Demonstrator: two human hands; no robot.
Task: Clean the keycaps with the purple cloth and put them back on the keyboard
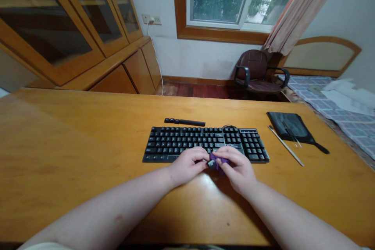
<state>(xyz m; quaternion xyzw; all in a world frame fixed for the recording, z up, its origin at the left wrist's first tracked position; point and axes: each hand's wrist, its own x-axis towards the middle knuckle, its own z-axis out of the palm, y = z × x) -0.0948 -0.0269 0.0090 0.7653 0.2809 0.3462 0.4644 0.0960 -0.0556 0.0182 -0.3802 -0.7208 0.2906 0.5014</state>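
A purple cloth (224,161) is bunched in my right hand (238,166), its fingers and thumb closed over it. Against the cloth shows a small black keycap (211,163). The fingers of my left hand (190,163) are pinched together at the keycap's left side. Both hands are over the front edge of a black keyboard (187,139) and hide part of its lower rows. Bare gaps show in the keyboard's bottom row, left of my hands. Beyond the keyboard, several loose keycaps (172,120) and a long black spacebar (192,123) lie in a line.
To the right on the wooden desk (73,144) lie a thin pale stick (285,145) and a black pouch (290,127) with small slender tools on it. Past the desk stand an office chair (258,70), a bed (336,93) and a glass-door cabinet (96,47).
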